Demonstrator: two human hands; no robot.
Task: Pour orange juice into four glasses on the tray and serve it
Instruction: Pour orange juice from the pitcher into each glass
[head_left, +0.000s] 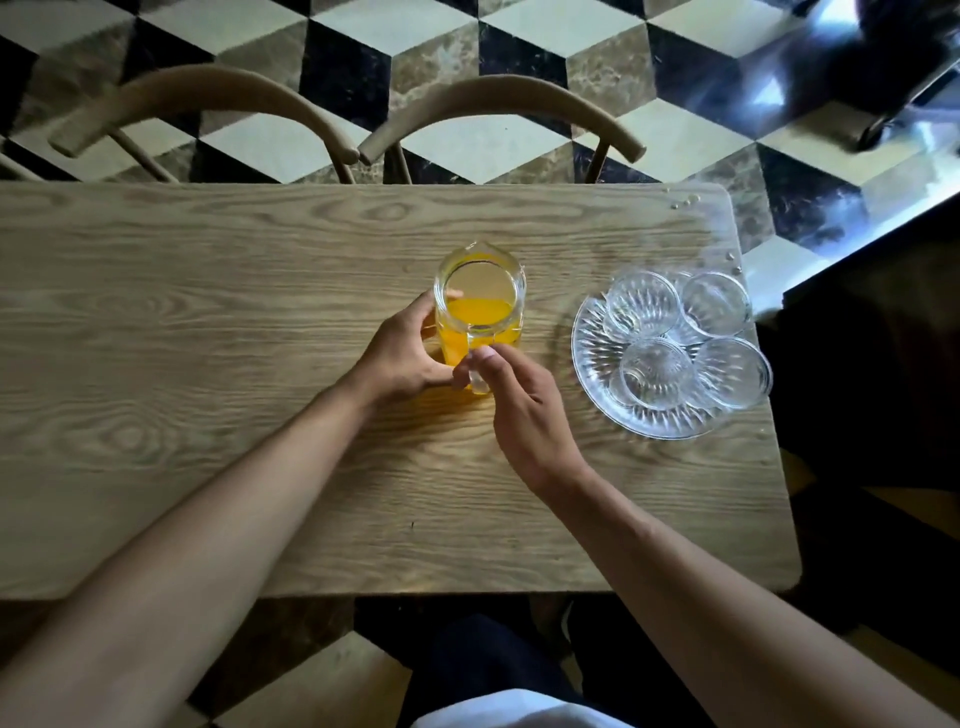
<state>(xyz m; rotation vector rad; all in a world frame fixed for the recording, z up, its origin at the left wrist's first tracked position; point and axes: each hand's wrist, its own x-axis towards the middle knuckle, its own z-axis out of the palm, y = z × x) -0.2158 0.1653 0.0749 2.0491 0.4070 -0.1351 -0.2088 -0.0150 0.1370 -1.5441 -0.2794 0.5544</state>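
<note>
A clear glass jug (479, 299) partly filled with orange juice stands upright near the middle of the wooden table (208, 322). My left hand (402, 358) wraps around the jug's left side. My right hand (519, 410) has its fingers closed on the jug's glass handle at the near side. To the right, a round cut-glass tray (592, 343) carries several empty clear glasses, among them one at the back left (641, 303) and one at the front right (732, 371). No juice shows in any glass.
Two curved wooden chair backs (208, 96) (498, 101) stand against the table's far edge. The tray sits close to the table's right edge. A few small crumbs (685, 200) lie at the far right corner. The floor is tiled in black, white and brown.
</note>
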